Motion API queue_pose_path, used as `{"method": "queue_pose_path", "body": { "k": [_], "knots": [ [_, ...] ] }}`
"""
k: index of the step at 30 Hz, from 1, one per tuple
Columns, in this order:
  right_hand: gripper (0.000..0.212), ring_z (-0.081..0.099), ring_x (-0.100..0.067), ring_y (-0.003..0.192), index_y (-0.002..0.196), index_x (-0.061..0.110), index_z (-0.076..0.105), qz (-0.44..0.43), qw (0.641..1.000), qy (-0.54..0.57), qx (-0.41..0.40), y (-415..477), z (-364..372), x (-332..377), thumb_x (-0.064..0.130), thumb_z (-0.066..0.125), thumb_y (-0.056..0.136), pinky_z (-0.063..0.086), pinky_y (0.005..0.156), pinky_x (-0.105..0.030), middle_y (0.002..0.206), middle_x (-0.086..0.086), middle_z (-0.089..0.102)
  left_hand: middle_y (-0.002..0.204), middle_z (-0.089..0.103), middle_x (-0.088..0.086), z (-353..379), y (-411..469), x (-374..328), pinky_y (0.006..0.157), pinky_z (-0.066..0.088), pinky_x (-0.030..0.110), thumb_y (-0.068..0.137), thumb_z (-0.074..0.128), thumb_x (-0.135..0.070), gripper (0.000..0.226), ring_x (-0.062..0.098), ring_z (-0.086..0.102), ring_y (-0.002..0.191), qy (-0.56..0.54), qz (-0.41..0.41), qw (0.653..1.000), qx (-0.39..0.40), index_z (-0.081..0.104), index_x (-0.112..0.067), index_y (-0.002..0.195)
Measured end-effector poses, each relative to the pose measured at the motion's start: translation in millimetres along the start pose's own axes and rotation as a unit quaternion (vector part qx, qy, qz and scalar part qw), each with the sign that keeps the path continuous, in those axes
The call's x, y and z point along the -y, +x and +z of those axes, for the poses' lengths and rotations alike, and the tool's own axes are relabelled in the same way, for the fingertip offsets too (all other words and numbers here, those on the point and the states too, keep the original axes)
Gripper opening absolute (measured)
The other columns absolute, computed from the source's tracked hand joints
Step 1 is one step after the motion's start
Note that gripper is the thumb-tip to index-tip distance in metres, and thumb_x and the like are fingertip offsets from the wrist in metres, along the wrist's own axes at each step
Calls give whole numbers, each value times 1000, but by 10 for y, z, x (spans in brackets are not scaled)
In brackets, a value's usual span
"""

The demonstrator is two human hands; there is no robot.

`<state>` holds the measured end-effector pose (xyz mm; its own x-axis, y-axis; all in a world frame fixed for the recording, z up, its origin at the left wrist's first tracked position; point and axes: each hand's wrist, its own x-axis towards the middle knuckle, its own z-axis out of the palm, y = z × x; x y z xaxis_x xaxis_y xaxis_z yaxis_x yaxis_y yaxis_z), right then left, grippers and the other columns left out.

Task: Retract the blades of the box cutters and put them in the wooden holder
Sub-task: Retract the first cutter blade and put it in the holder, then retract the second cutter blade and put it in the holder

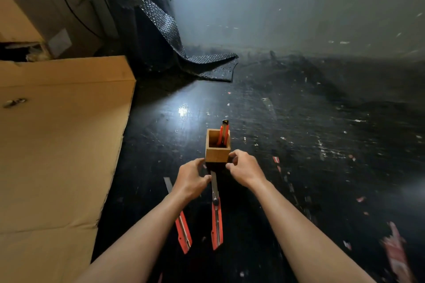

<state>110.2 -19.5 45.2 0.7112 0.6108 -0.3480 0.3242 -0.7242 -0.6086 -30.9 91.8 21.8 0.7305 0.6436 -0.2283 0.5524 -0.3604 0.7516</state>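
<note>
The wooden holder [217, 153], a small open square box, stands upright on the dark floor. One red box cutter [224, 133] stands inside it, tip up. My left hand [191, 179] and my right hand [244, 167] flank the holder's base, fingertips pressed on its lower left and right sides. A second red cutter [216, 220] lies on the floor just below the holder, its blade out and pointing at the holder, by my left forefinger. A third red cutter [183, 231] lies to its left, partly under my left forearm, its blade also out.
A large flat cardboard sheet [57, 145] covers the floor on the left, with boxes [27, 14] behind it. A roll of black bubble wrap [156, 30] stands at the back. Scraps of red-and-white paper [394, 250] lie scattered on the right.
</note>
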Motion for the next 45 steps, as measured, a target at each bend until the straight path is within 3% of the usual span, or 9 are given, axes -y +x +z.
{"method": "queue_pose_path", "body": {
  "k": [7,12,15,20,22,29,32,40,45],
  "knots": [
    [46,63,-21,118,138,21,56,61,993,-33,100,-510,475,-392,24,68,93,55,97,-42,134,-5,63,130,70,6,332,-415,271,101,55,34,87,76,-20,51,20,66,120,65,-67,992,80,62,-14,136],
    [33,69,-13,95,129,19,62,76,983,2,169,-764,687,-559,21,65,95,60,88,-38,112,0,69,109,77,1,546,-624,400,89,60,30,88,75,-14,28,15,72,104,31,-105,987,117,76,-16,115],
    [24,72,-10,88,118,23,63,91,980,72,159,-869,781,-598,21,67,94,62,84,-36,99,3,70,110,75,-3,630,-713,392,87,58,23,90,73,-7,30,10,70,104,-32,-132,984,119,74,-18,118],
    [22,72,-8,85,106,29,60,88,979,160,89,-999,833,-650,12,67,94,63,73,-29,99,4,70,104,75,-7,698,-861,335,93,62,41,91,69,0,33,12,72,102,-159,-181,968,62,71,-19,119],
    [22,71,-7,86,103,28,62,76,978,182,66,-1013,765,-614,10,68,93,62,71,-27,98,5,71,104,77,-4,658,-888,285,91,62,41,90,70,2,33,12,74,100,-197,-174,964,35,72,-19,114],
    [27,73,-14,96,112,18,66,-7,968,249,20,-885,355,-301,4,71,89,63,84,-41,102,0,74,101,79,4,214,-804,-126,73,64,28,90,69,9,32,14,78,89,-289,-88,953,4,72,-12,113],
    [28,74,-16,94,113,13,66,-45,958,285,0,-822,128,-77,2,72,88,63,84,-41,101,-4,75,103,79,7,-26,-668,-318,69,65,29,90,69,7,32,15,79,88,-294,-50,955,-4,72,-13,115],
    [26,76,-26,92,113,7,63,-131,928,349,-9,-745,-520,486,-7,64,90,64,78,-49,105,-16,74,110,76,22,-735,-365,-924,73,66,44,91,62,16,41,40,76,99,-358,28,931,59,63,-5,126],
    [43,75,-20,91,133,10,54,-201,942,253,-94,-709,-798,833,-7,61,93,64,73,-30,110,-12,71,103,80,17,-1020,-291,-1165,68,65,40,89,65,15,43,30,80,85,-367,76,926,52,67,-8,126]
  ]
}}
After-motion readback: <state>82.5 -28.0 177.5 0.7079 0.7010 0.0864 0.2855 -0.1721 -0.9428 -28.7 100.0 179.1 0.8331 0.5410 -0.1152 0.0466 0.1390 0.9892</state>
